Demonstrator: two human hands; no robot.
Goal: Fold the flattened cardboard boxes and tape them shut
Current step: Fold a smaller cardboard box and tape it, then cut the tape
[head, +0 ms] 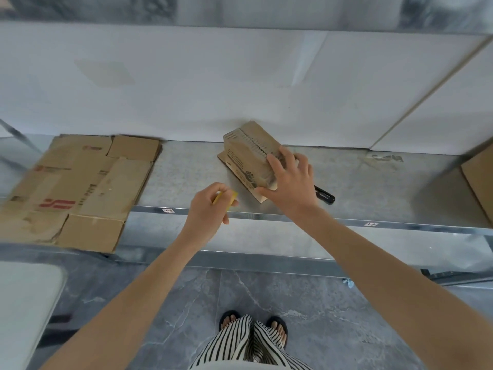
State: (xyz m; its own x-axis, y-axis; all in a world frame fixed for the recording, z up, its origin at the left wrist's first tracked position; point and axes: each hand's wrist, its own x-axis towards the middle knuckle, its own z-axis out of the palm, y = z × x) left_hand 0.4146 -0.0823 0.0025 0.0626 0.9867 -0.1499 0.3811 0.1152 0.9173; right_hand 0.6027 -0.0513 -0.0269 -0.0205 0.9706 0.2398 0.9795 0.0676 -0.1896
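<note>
A small brown cardboard box (246, 153), folded up, stands tilted on the metal table (186, 169) near the white wall. My right hand (289, 180) grips its near end, fingers curled over the top and thumb at the lower flap. My left hand (210, 206) hovers just left of the box and pinches a small yellow object (225, 196), partly hidden by the fingers. A stack of flattened cardboard boxes (77, 190) with red print lies at the table's left end.
A black-handled tool (324, 194) lies on the table behind my right hand. Another cardboard piece (480, 180) shows at the right edge. A scrap of tape (384, 158) lies by the wall. A pale chair seat (24, 303) sits low left.
</note>
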